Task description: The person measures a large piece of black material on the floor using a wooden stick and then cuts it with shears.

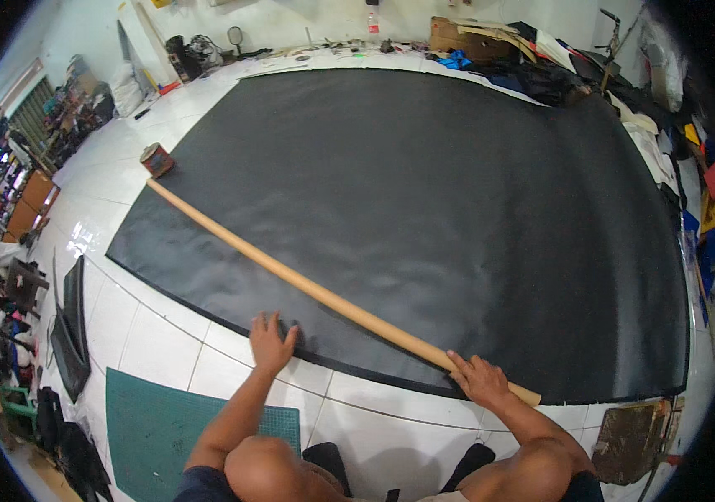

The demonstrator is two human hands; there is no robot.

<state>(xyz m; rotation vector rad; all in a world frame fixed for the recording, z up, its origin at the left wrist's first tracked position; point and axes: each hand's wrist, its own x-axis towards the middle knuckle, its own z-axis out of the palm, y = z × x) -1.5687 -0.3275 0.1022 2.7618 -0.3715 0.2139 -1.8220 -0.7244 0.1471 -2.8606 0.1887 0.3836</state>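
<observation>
A large black sheet (391,192), which looks like synthetic leather, lies spread over the floor in front of me. Across its near left part runs a long tan cardboard tube (290,276), slanting from the far left to the near right. My right hand (481,381) grips the tube close to its near end, with the fingers over the top. My left hand (272,341) rests at the sheet's near edge, fingers spread and flat, holding nothing. A rusty tin can (156,159) stands on the sheet's left edge, just beyond the tube's far end.
A green cutting mat (156,427) lies at my lower left on the white tiled floor (374,427). Folded black material (70,343) is farther left. A worn board (630,443) sits at lower right. Clutter lines the left, right and back, including a cardboard box (458,35).
</observation>
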